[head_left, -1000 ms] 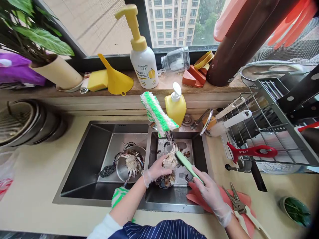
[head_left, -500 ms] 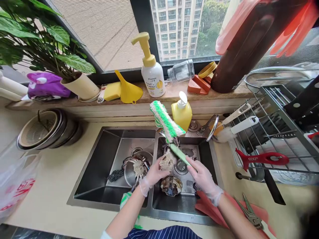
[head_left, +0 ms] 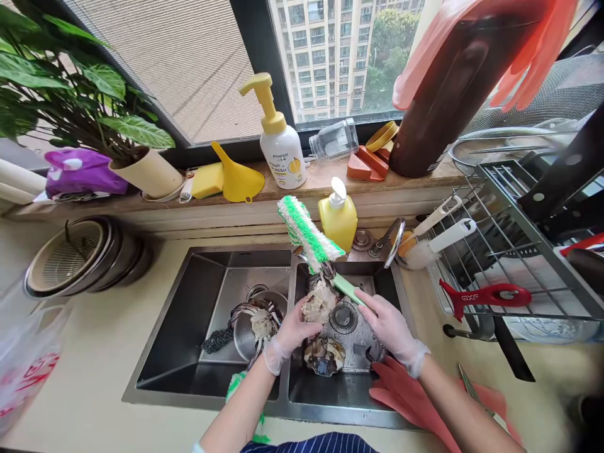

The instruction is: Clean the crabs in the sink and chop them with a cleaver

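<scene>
Gripped in a clear-gloved left hand (head_left: 295, 328), a pale crab piece (head_left: 319, 303) hangs over the right basin (head_left: 325, 395) of a double sink; the right hand (head_left: 389, 327), gloved likewise, closes around a green-handled tool (head_left: 348, 289), whose far end meets the clutter below the tap and is too muddled to make out, so its type cannot be told. The left hand's fingers wrap behind the piece and are partly hidden; a green-and-white cloth (head_left: 309, 228) drapes the tap and covers most of it, standing between the hands and a yellow bottle (head_left: 338, 223), whose lower part it partly masks. In the left basin (head_left: 174, 327), a crab (head_left: 264, 324) lies in a metal bowl (head_left: 243, 340), the left hand and wrist cutting across its near side; a dark scouring pad (head_left: 218, 340) lies beside the bowl. A second striped cloth (head_left: 234, 384) disappears under the left forearm; the right forearm crosses a pink glove (head_left: 401, 393) and hides much of a pair of scissors (head_left: 467, 380) on the worktop (head_left: 99, 371). Below the crab piece, a dark, wet shell (head_left: 324, 356) rests near the drain (head_left: 343, 317); a plastic bag (head_left: 33, 377) is cut off at the left edge, a dish rack (head_left: 542, 251) at the right; a striped apron (head_left: 316, 443) shows only its top.
</scene>
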The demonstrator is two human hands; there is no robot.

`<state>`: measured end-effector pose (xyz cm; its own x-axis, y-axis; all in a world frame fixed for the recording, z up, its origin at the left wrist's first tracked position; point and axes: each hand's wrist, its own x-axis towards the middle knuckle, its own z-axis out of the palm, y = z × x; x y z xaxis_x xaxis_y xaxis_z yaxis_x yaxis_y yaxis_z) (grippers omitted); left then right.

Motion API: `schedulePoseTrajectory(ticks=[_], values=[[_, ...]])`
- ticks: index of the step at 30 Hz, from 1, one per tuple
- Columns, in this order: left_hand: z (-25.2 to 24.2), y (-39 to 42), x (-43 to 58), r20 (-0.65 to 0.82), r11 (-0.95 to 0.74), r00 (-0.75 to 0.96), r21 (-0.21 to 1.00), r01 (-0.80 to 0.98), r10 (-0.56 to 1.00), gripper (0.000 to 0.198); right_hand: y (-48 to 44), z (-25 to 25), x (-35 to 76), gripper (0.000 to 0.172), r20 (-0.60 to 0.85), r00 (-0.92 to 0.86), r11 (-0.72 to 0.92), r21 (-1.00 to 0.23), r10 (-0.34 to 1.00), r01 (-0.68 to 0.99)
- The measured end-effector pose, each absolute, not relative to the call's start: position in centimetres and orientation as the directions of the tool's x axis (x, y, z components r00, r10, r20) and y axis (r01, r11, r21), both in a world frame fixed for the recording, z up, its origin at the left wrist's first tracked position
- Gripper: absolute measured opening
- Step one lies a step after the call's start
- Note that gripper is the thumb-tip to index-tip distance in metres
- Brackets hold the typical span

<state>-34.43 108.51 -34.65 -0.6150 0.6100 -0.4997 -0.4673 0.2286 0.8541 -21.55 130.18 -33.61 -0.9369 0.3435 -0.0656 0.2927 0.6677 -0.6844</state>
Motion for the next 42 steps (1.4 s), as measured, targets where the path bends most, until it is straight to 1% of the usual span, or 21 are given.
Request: schedulePoseTrajectory(ticks=[2,6,9,13,14,16,18,20,22,25,27,29,30,32,34,36,38,40,42], values=[[-34.6,108.4,-34.5,-0.489,0.216,-0.635,0.862,-0.459,0.598,0.091,130.3,-33.3,-20.8,0.043,-0.059,-0.95,0.644,-0.722,0.307,0.253],[-34.7,107.7,-34.6,-0.48,0.188,-0.655,0.865,-0.466,0.583,0.093,130.5,-33.2,-18.8,0.044,-0.1,-0.923,0.605,-0.728,0.372,0.323],[-34.7,107.3,-34.5,-0.482,0.195,-0.651,0.864,-0.464,0.587,0.095,130.6,-33.3,-18.0,0.043,-0.096,-0.932,0.576,-0.762,0.349,0.294],[-34.1,107.2,-34.2,-0.47,0.19,-0.639,0.869,-0.457,0.609,0.089,130.2,-32.9,-18.0,0.042,-0.105,-0.913,0.562,-0.758,0.395,0.331],[-33.9,107.2,-34.2,-0.461,0.186,-0.638,0.873,-0.451,0.616,0.087,130.0,-32.8,-18.1,0.042,-0.087,-0.923,0.568,-0.765,0.376,0.304],[-33.7,107.4,-34.0,-0.444,0.179,-0.63,0.88,-0.44,0.637,0.083,129.8,-32.6,-18.6,0.041,-0.029,-0.955,0.598,-0.774,0.295,0.208],[-33.6,107.4,-33.8,-0.442,0.185,-0.615,0.88,-0.437,0.652,0.081,129.9,-32.6,-19.1,0.039,0.02,-0.966,0.645,-0.748,0.258,0.156],[-33.8,107.3,-33.7,-0.443,0.198,-0.615,0.883,-0.426,0.652,0.079,130.3,-32.8,-19.6,0.039,0.043,-0.958,0.683,-0.711,0.283,0.17],[-34.0,107.2,-33.8,-0.438,0.201,-0.625,0.887,-0.415,0.646,0.079,130.8,-33.0,-19.9,0.04,0.05,-0.957,0.694,-0.699,0.285,0.17],[-34.1,107.1,-33.9,-0.472,0.218,-0.603,0.868,-0.447,0.643,0.084,131.3,-33.0,-20.1,0.04,0.024,-0.961,0.677,-0.715,0.274,0.175],[-34.0,107.2,-33.9,-0.506,0.232,-0.581,0.845,-0.481,0.638,0.088,131.3,-32.9,-20.0,0.041,-0.001,-0.948,0.655,-0.722,0.319,0.221],[-33.8,107.5,-33.9,-0.515,0.219,-0.581,0.836,-0.504,0.63,0.09,131.0,-32.9,-19.6,0.041,-0.01,-0.942,0.627,-0.744,0.335,0.231],[-33.7,107.6,-33.8,-0.516,0.204,-0.588,0.833,-0.515,0.623,0.09,130.9,-32.9,-19.3,0.041,-0.011,-0.946,0.611,-0.761,0.325,0.219],[-33.6,107.8,-33.8,-0.519,0.171,-0.604,0.825,-0.538,0.605,0.082,130.6,-33.1,-18.6,0.041,-0.023,-0.947,0.587,-0.78,0.32,0.217],[-33.7,108.0,-33.7,-0.522,0.135,-0.623,0.818,-0.559,0.583,0.073,130.5,-33.4,-17.8,0.041,-0.057,-0.929,0.57,-0.775,0.366,0.272],[-34.0,108.3,-33.6,-0.524,0.109,-0.629,0.81,-0.576,0.574,0.07,130.3,-33.6,-17.3,0.042,-0.076,-0.909,0.555,-0.77,0.409,0.314],[-34.4,108.5,-33.4,-0.525,0.077,-0.635,0.801,-0.594,0.566,0.069,129.8,-33.7,-17.1,0.044,-0.063,-0.917,0.553,-0.781,0.394,0.291],[-34.8,108.8,-33.1,-0.531,0.042,-0.645,0.789,-0.613,0.55,0.064,129.4,-33.9,-16.9,0.046,-0.048,-0.932,0.562,-0.786,0.359,0.257],[-35.1,109.1,-32.8,-0.546,0.03,-0.643,0.774,-0.632,0.537,0.062,129.1,-34.3,-16.6,0.047,-0.073,-0.93,0.558,-0.782,0.361,0.278]])
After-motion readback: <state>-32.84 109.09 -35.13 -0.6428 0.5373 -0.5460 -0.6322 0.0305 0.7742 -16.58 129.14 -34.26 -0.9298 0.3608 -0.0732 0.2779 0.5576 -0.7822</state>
